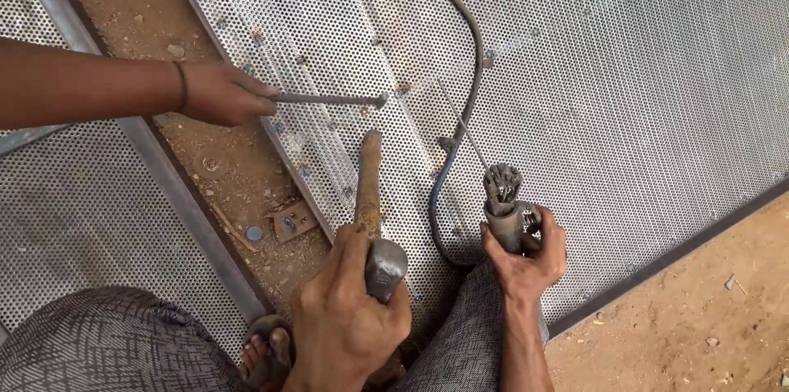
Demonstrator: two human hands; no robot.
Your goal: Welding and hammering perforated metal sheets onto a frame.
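A hammer [371,219] is gripped at its head by the closed left hand [349,310], handle pointing away across the perforated sheet [625,80]; just right, an electrode holder [505,203] is clasped in the closed right hand [526,260], rod slanting up-left toward a co-worker's rod [329,99]

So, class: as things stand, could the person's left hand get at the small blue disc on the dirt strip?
Probably not straight away: the left hand is wrapped around a hammer. The disc lies uncovered just left of it, so the path itself looks free.
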